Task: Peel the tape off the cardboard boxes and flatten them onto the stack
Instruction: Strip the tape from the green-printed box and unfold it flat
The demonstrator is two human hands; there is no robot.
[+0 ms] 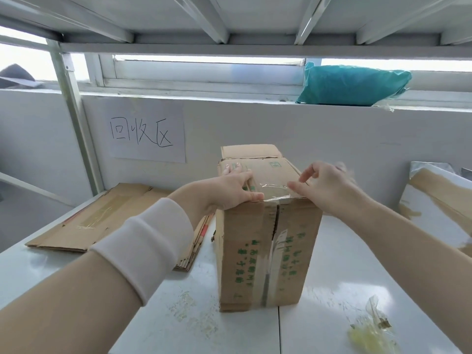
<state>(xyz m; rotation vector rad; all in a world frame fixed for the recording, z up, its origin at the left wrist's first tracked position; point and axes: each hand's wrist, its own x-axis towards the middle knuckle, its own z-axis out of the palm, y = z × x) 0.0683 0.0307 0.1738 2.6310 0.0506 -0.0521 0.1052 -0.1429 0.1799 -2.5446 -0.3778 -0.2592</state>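
Box (268,238): L hand (229,187) presses flat on top, R hand (327,185) pinches tape (275,187) end. Risk: thin tape tears mid-peel; hard pull tips tall box.

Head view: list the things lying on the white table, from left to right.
Flattened brown cardboard stack → upright brown cardboard box with green print → crumpled wad of clear yellowish tape → brown-and-silver sheet at the right edge.
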